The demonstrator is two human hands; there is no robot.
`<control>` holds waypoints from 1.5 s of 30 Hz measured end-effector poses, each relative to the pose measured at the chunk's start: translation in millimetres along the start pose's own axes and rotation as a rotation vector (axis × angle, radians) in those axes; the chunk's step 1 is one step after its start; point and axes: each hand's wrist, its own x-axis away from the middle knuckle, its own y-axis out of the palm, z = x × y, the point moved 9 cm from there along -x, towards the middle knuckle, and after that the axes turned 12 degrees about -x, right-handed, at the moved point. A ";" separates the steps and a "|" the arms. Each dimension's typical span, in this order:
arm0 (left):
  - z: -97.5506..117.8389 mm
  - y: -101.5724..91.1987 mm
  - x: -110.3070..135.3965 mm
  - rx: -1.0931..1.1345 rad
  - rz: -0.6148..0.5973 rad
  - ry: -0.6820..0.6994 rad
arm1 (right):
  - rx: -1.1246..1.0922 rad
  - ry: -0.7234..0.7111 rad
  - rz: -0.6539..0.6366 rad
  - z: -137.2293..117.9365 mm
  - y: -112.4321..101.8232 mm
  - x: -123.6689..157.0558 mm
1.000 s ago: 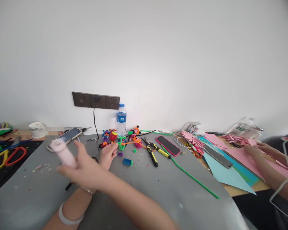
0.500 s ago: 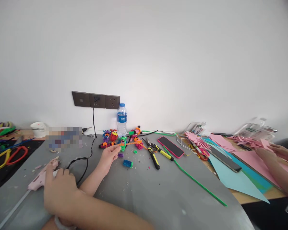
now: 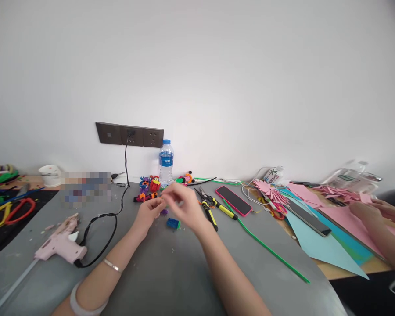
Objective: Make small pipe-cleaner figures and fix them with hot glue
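Observation:
My left hand [image 3: 149, 211] rests on the grey table [image 3: 171, 276], its fingers pinched on a small pipe-cleaner figure that is mostly hidden. My right hand [image 3: 186, 210] is just to its right, fingers bent toward the left fingertips and smeared by motion. A small blue piece [image 3: 173, 223] lies right below both hands. A pink glue gun [image 3: 62, 244] lies on its side at the left, with nobody holding it. Its black cord [image 3: 100, 224] runs up to the wall sockets [image 3: 130, 134].
More pipe-cleaner figures [image 3: 149, 185] and a water bottle [image 3: 166, 161] stand by the wall. Yellow-handled pliers [image 3: 210, 211], a pink-cased phone [image 3: 233, 200] and a long green pipe cleaner [image 3: 270, 251] lie to the right. Another person's hands [image 3: 373, 215] work on pink paper at far right.
My right hand let go of the glue gun, which now lies on the table at the left. It then swung right to meet my left hand. The left hand barely moved.

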 end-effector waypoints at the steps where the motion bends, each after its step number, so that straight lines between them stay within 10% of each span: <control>1: -0.3 2.6 1.2 0.022 -0.036 -0.020 | -0.022 0.057 0.099 16.8 -20.6 2.3; 4: -1.5 10.1 4.7 0.097 -0.132 -0.085 | -0.167 0.197 0.240 65.7 -47.1 14.2; 9: 0.0 11.9 5.2 0.083 -0.153 -0.094 | -0.402 0.332 0.187 104.5 -28.7 28.6; 45: -8.7 3.1 4.0 0.169 -0.085 -0.124 | -0.619 0.379 0.120 116.6 -11.8 36.1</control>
